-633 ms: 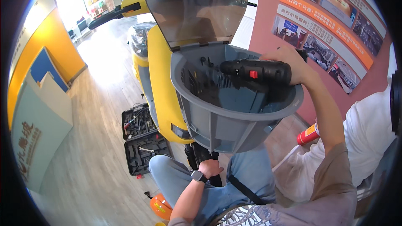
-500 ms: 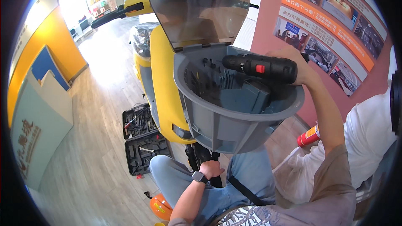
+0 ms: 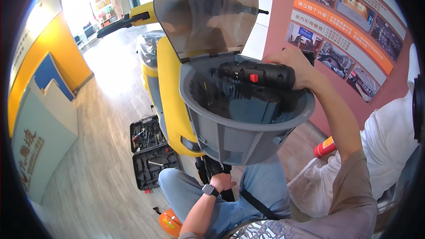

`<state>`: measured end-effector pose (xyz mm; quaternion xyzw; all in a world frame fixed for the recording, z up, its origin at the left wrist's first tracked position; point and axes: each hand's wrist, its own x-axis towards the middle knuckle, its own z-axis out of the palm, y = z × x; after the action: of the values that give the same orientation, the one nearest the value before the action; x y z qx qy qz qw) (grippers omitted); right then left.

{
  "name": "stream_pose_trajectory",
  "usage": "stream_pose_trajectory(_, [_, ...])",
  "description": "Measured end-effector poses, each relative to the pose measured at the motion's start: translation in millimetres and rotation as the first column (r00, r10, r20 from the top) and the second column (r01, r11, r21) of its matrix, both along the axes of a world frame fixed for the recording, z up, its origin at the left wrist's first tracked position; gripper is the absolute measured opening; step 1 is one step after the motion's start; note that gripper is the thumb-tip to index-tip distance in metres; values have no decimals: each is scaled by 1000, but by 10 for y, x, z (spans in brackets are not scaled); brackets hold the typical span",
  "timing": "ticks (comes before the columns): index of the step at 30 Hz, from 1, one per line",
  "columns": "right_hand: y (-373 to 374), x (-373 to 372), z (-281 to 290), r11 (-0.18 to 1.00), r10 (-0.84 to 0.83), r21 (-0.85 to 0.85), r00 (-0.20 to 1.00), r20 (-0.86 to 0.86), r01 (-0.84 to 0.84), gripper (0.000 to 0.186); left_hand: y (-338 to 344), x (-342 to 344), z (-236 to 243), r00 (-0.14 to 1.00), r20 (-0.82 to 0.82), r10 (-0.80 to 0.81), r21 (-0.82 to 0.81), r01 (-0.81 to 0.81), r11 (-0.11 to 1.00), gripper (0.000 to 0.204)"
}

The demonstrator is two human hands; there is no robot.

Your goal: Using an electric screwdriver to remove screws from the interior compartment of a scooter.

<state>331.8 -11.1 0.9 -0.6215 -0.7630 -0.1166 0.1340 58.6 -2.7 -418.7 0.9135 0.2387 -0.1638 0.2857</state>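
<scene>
My right hand point(image 3: 297, 67) is closed round the grip of a black cordless drill point(image 3: 270, 75) with a red switch. The drill lies level above the grey front basket point(image 3: 248, 126) of a yellow scooter point(image 3: 170, 93), its chuck pointing left toward the basket's inner back wall. Whether its tip touches anything is hard to make out. Lower down, between my knees, my left hand point(image 3: 222, 183) has its fingers bent over the scooter's black front wheel point(image 3: 226, 194); the fingertips are partly hidden. A smoky clear lid point(image 3: 206, 17) stands raised behind the basket.
An open black tool case point(image 3: 152, 163) with tools lies on the floor at left, near an orange helmet point(image 3: 170, 222). To the right are a person in a white sleeve point(image 3: 385, 128) and a red fire extinguisher point(image 3: 325, 147). A curved pale counter point(image 3: 48, 137) stands at far left.
My right hand has moved the drill left, bringing its chuck nearer the basket's back wall. My left hand stays by the wheel. The whole view has shifted slightly.
</scene>
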Motion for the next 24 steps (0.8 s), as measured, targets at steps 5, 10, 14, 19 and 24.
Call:
stream_pose_trajectory(5, [-11,0,-66,998,-62,16,998,27,62,30,14,-7,-43,1000,11,-5,-3,5,1000,52])
stream_pose_trajectory(10, [-29,-31,-43,997,-71,13,996,50,70,33,17,-18,-37,1000,19,-18,-2,18,1000,53])
stream_pose_trajectory(14, [-10,-38,-78,998,-57,22,998,39,56,31,24,-32,-51,999,30,-15,-1,15,1000,53])
stream_pose_trajectory(19, [-20,-20,-71,999,-52,-2,998,40,52,31,18,-11,-64,1000,18,-12,-19,12,1000,54])
stream_pose_trajectory(24, [-38,-71,-43,998,-52,-18,996,69,54,30,18,-5,-52,1000,11,-22,-23,23,999,54])
